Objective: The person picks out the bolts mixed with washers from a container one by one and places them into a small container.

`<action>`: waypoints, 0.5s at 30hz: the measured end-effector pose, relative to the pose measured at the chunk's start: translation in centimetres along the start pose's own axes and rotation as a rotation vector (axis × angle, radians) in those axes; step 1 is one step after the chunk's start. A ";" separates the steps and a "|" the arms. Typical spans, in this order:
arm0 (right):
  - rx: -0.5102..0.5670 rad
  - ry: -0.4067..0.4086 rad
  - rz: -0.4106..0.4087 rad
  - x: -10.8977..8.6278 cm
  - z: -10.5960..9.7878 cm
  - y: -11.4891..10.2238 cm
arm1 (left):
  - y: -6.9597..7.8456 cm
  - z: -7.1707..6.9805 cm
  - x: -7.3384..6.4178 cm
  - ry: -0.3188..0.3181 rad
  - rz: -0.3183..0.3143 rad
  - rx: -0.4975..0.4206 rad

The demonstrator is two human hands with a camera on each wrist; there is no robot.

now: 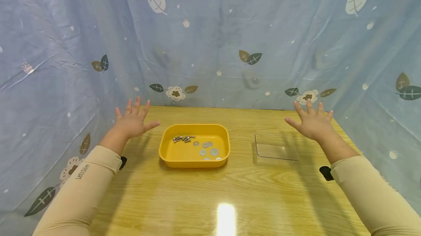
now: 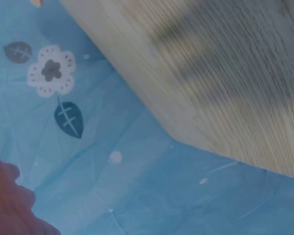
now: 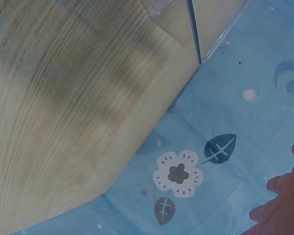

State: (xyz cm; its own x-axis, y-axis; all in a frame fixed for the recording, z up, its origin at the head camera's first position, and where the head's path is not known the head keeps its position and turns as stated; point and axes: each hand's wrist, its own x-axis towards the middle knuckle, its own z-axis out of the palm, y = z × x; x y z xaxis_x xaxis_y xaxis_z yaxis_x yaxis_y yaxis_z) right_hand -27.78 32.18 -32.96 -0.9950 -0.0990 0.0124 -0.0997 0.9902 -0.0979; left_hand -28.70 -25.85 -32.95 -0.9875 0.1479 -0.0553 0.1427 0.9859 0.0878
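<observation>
In the head view my left hand (image 1: 131, 123) is held over the table's left side, fingers spread and holding nothing. My right hand (image 1: 312, 123) is raised over the right side, its fingers also fanned out with nothing in them. Between them sits a yellow tray (image 1: 194, 164), nearer the left hand. Several metal screws (image 1: 182, 139) lie in its back left part, and several flat washers (image 1: 214, 152) are scattered toward its right. A clear plastic box (image 1: 276, 158) stands to the tray's right, close below the right hand. Each wrist view catches only part of a hand at its lower corner.
The wood-grain table (image 1: 197, 195) carries a bright light reflection near the front. A blue curtain (image 1: 210, 46) printed with leaves and flowers closes off the back and both sides. Table corners and curtain fill most of both wrist views.
</observation>
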 end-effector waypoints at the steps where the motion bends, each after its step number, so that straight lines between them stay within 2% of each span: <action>1: -0.001 0.000 0.000 0.0 0.0 0.0 | 0.1 0.1 0.0 -0.003 0.003 -0.003; 15: -0.020 -0.003 -0.004 0.1 0.2 -0.5 | 1.1 1.9 0.2 -0.046 0.080 -0.002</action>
State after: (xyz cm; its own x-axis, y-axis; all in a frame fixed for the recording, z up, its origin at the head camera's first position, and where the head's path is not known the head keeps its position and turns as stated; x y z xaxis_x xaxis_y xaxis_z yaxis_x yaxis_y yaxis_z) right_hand -27.86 31.68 -33.11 -0.9946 -0.1034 0.0098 -0.1038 0.9915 -0.0782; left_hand -28.64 -24.61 -34.77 -0.9688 0.2295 -0.0934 0.2207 0.9706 0.0956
